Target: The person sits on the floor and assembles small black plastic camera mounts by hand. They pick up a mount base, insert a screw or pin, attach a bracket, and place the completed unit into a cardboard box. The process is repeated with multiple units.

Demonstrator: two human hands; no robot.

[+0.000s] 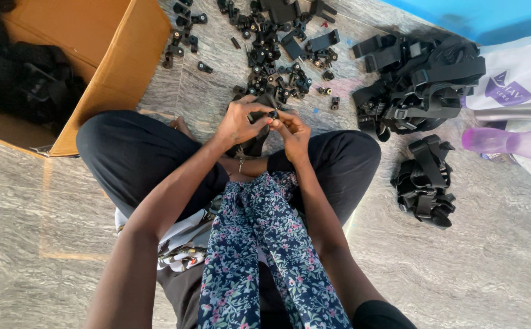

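Observation:
I sit cross-legged on a grey marble floor. My left hand (241,120) and my right hand (292,131) meet just above my shins, both closed on one black strap assembly (257,141) with a small black plastic part at its top. The fingertips of both hands pinch that part; the strap hangs down between my legs. Right beyond my hands lies a scatter of several small black plastic parts (268,58).
An open cardboard box (116,58) holding black items stands at the left. A big heap of black straps (421,82) and a smaller heap (425,183) lie at the right, by a white bag (518,76), a purple bottle (509,143) and a blue surface (491,15).

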